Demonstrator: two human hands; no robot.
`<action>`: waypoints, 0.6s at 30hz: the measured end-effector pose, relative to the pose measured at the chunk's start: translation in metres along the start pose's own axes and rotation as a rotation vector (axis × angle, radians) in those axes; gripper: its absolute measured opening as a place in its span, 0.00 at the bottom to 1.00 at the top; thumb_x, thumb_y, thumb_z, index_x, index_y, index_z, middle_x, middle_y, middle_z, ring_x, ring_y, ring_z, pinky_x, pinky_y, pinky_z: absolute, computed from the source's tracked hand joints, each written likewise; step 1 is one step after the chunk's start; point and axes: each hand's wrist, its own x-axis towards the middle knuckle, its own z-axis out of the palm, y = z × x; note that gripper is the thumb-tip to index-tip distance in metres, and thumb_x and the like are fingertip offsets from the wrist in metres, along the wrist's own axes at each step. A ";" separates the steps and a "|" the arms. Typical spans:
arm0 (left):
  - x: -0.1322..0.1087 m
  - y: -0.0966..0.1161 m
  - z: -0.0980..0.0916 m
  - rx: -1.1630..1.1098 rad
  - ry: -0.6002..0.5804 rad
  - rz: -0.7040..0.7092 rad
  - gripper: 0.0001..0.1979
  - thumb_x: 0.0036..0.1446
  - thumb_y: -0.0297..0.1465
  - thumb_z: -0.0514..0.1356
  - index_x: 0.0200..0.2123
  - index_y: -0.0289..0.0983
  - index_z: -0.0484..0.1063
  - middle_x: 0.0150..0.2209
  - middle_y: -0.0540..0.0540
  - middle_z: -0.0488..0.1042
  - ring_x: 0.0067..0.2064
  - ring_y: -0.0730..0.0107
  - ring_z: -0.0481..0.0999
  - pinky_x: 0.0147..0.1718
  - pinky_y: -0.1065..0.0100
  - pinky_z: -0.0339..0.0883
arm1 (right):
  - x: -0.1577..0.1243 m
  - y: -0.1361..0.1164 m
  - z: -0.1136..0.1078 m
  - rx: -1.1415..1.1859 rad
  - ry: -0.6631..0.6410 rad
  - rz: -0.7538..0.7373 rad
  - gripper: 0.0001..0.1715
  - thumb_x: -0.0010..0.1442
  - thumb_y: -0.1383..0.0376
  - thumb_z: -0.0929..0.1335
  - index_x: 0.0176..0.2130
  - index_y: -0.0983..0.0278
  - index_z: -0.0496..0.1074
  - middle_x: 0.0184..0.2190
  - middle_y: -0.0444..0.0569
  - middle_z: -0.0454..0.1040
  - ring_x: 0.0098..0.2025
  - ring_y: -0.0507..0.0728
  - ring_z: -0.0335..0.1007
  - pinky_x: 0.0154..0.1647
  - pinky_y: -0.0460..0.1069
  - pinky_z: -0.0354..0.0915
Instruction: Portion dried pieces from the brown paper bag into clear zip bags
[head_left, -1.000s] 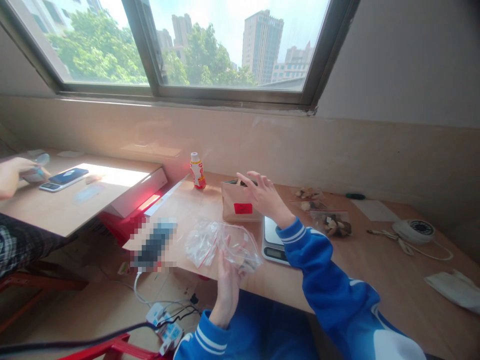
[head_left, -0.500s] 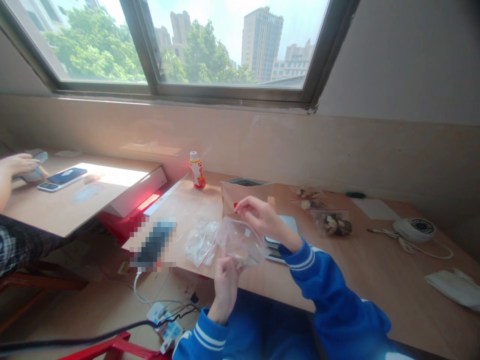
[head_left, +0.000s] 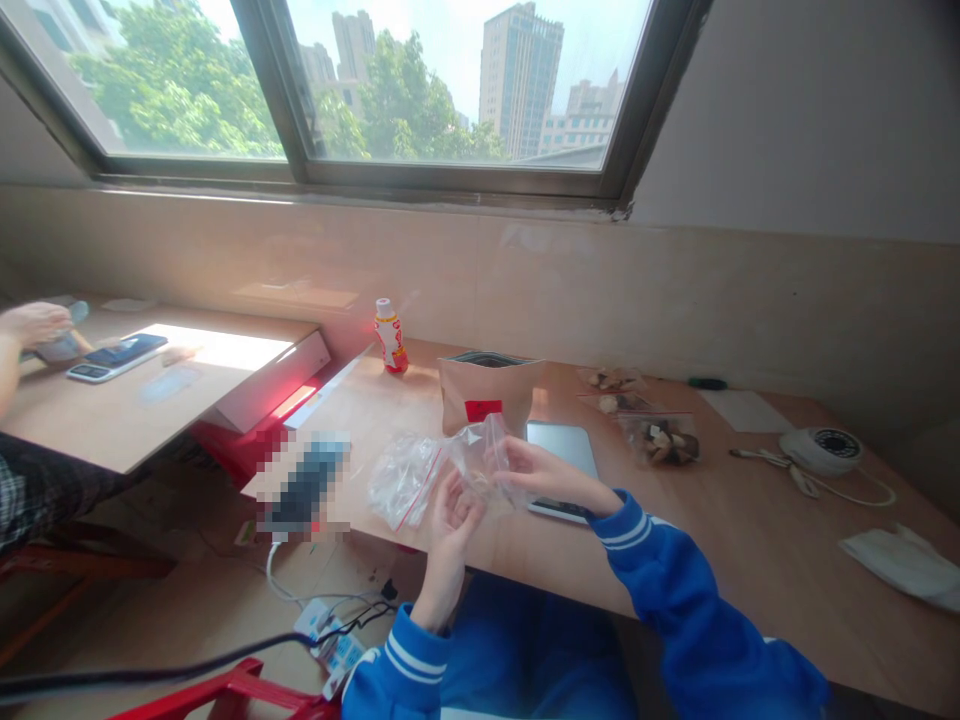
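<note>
A clear plastic zip bag [head_left: 480,465] hangs between my hands above the table's front edge; nothing shows inside it. My right hand [head_left: 536,470] pinches its right side, fingers closed on the film. Below and to the left, my left hand [head_left: 454,520] has curled fingers gripping the bag's lower left part. A pile of clear zip bags [head_left: 405,480] with a red seal line lies just left of it. Behind the bag stands an open kraft paper pouch [head_left: 457,390] with a red label. The flat silver scale [head_left: 566,455] lies partly hidden behind my right wrist.
Zip bags of dried mushroom-like pieces [head_left: 664,440] lie to the right, near a white dome camera [head_left: 825,452] with its cable. A red-and-white bottle [head_left: 390,338] stands at the back left. Another person's hand [head_left: 34,325] is at the far-left table.
My right hand has come down from above the bag and now grips its right side. My left hand has risen slightly, and the bag has turned and crumpled. The pouch's red label is now uncovered.
</note>
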 end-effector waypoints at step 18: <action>0.009 0.032 -0.008 0.187 0.034 0.014 0.24 0.47 0.34 0.68 0.50 0.38 0.73 0.50 0.41 0.76 0.52 0.55 0.74 0.51 0.60 0.66 | -0.003 0.019 0.013 0.298 0.422 0.048 0.25 0.47 0.58 0.75 0.45 0.62 0.73 0.42 0.50 0.77 0.45 0.58 0.73 0.49 0.55 0.68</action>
